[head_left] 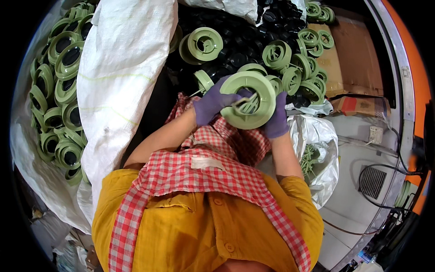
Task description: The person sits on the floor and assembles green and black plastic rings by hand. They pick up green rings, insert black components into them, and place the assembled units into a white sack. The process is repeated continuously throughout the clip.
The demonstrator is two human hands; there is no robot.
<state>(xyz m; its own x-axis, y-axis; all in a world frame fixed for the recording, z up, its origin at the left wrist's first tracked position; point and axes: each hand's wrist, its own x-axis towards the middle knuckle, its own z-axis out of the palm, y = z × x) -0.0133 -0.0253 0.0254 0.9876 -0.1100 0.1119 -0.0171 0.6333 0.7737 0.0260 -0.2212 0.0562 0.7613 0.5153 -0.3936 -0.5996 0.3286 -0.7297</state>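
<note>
Green plastic spool (pixel 248 100) held face-up between both gloved hands above lap: left hand (pixel 213 105) clamped on its left rim, right hand (pixel 277 119) on right rim, equally near.

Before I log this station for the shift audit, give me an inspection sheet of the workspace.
Surface: no table seen; work done over the checked apron.
Job's things: green ring part held in both hands.
Clutter: loose green rings on black parts; white sack of green rings; clear bag of green scraps; cardboard.
Grippers: left hand and right hand, purple-gloved, both gripping the part.
Cables: black cables at right.
Surroundings: vent grille.
</note>
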